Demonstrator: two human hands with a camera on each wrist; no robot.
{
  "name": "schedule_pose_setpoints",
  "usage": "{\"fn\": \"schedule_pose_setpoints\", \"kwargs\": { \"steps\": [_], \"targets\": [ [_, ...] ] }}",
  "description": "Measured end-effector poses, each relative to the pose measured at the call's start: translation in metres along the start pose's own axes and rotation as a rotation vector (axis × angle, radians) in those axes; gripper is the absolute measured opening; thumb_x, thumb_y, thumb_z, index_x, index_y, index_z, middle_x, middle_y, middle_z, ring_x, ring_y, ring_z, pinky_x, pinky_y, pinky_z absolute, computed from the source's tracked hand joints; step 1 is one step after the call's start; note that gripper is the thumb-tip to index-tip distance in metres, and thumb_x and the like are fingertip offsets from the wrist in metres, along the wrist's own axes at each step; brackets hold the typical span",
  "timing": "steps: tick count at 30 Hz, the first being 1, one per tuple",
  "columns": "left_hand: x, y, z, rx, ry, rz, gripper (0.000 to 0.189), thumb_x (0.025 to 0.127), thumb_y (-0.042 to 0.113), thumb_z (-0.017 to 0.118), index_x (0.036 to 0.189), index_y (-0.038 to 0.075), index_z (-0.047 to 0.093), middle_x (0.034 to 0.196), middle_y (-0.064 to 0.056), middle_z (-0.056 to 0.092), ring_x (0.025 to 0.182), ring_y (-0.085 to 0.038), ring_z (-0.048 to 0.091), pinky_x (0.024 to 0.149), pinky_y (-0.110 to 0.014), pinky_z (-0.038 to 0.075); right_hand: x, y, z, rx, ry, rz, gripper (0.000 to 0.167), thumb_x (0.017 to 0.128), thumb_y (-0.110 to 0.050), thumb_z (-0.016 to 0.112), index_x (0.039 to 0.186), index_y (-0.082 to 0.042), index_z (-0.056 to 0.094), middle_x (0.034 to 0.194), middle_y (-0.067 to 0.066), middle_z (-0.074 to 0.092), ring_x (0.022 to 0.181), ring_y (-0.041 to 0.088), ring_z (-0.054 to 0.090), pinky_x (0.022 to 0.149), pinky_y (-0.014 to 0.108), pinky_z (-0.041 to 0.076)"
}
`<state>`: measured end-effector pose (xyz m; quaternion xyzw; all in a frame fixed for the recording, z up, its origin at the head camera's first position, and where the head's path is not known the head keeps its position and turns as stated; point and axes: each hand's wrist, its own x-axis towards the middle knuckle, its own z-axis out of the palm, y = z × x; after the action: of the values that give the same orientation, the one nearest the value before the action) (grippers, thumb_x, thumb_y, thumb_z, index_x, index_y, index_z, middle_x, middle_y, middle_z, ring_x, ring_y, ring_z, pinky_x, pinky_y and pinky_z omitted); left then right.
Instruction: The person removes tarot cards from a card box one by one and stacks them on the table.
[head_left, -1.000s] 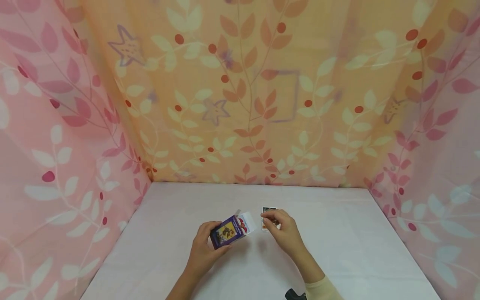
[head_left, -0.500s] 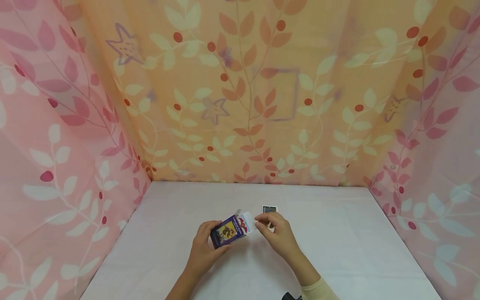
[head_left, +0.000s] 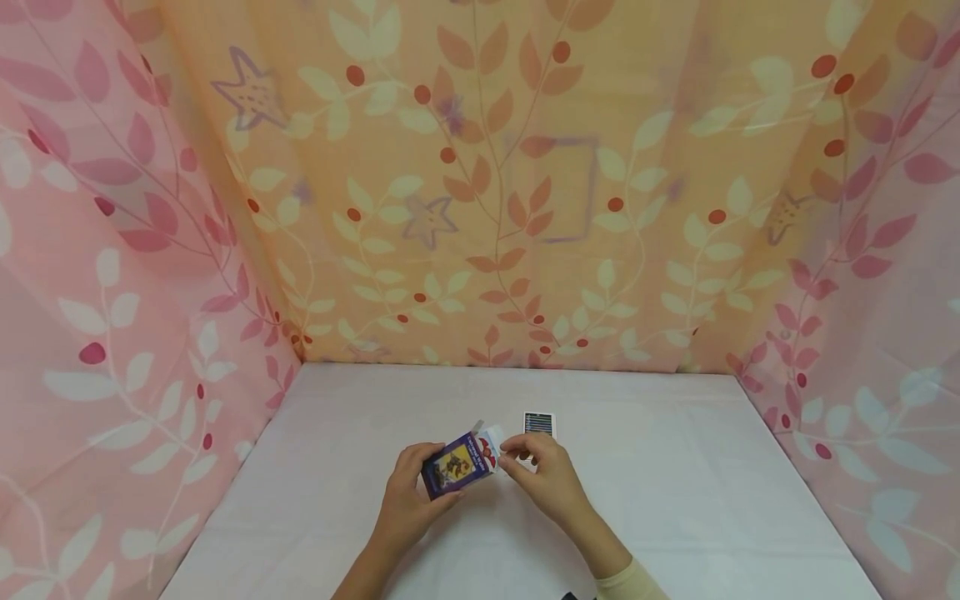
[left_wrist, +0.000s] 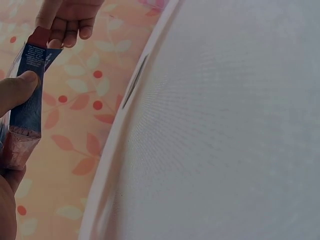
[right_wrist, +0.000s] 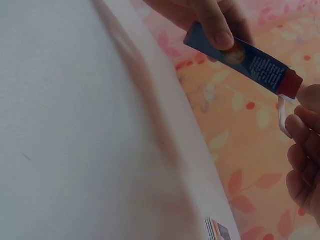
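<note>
In the head view my left hand [head_left: 408,483] grips a small purple card box [head_left: 457,467], its top end with raised flaps pointing right. The thumb [left_wrist: 25,82] lies on the narrow blue side of the box in the left wrist view. My right hand [head_left: 547,475] is at the opened end, fingertips right at the flaps, the other fingers loosely curled. A white flap [right_wrist: 283,117] stands out beside those fingertips in the right wrist view; whether they pinch it I cannot tell. Behind the right hand, a white-bordered card stack [head_left: 539,423] lies on the table, partly hidden.
The table [head_left: 337,417] has a white cloth. Patterned curtains [head_left: 480,208] hang along its back and both sides. A small black object [head_left: 570,596] shows beside the right sleeve [head_left: 633,579].
My right hand has moved left from over the card stack to the opened end of the box, uncovering the stack's top part. The left hand and box have stayed nearly still.
</note>
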<state>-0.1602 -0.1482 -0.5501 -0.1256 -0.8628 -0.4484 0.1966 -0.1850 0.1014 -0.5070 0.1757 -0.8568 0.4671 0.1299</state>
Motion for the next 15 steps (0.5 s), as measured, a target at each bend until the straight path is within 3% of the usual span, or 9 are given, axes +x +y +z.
{"fn": "schedule_pose_setpoints", "kwargs": {
  "steps": [4, 10, 15],
  "targets": [
    [0.0, 0.0003, 0.0004, -0.009, 0.005, -0.004, 0.081, 0.067, 0.022, 0.098, 0.136, 0.029, 0.058, 0.132, 0.01, 0.056, 0.121, -0.01, 0.055, 0.105, -0.039, 0.051, -0.0008, 0.0018, 0.0039, -0.016, 0.008, -0.006, 0.015, 0.088, -0.029, 0.082, 0.099, -0.024, 0.074, 0.087, -0.018, 0.065, 0.085, 0.01, 0.059, 0.07, 0.029, 0.051],
    [0.0001, 0.0021, 0.0001, -0.039, -0.003, -0.025, 0.08, 0.066, 0.021, 0.099, 0.137, 0.017, 0.061, 0.132, 0.012, 0.056, 0.122, -0.008, 0.054, 0.106, -0.044, 0.05, -0.0016, 0.0011, 0.0061, -0.032, 0.013, 0.021, 0.014, 0.086, -0.03, 0.084, 0.095, -0.025, 0.074, 0.083, -0.019, 0.063, 0.083, 0.015, 0.059, 0.069, 0.027, 0.05],
    [-0.0002, 0.002, 0.0003, -0.012, -0.01, -0.022, 0.079, 0.068, 0.023, 0.098, 0.137, 0.02, 0.06, 0.133, 0.009, 0.056, 0.122, -0.011, 0.055, 0.105, -0.041, 0.051, -0.0019, 0.0005, 0.0069, -0.039, 0.006, 0.041, 0.013, 0.087, -0.029, 0.083, 0.094, -0.025, 0.074, 0.082, -0.018, 0.062, 0.083, 0.018, 0.06, 0.069, 0.023, 0.048]
  ]
}}
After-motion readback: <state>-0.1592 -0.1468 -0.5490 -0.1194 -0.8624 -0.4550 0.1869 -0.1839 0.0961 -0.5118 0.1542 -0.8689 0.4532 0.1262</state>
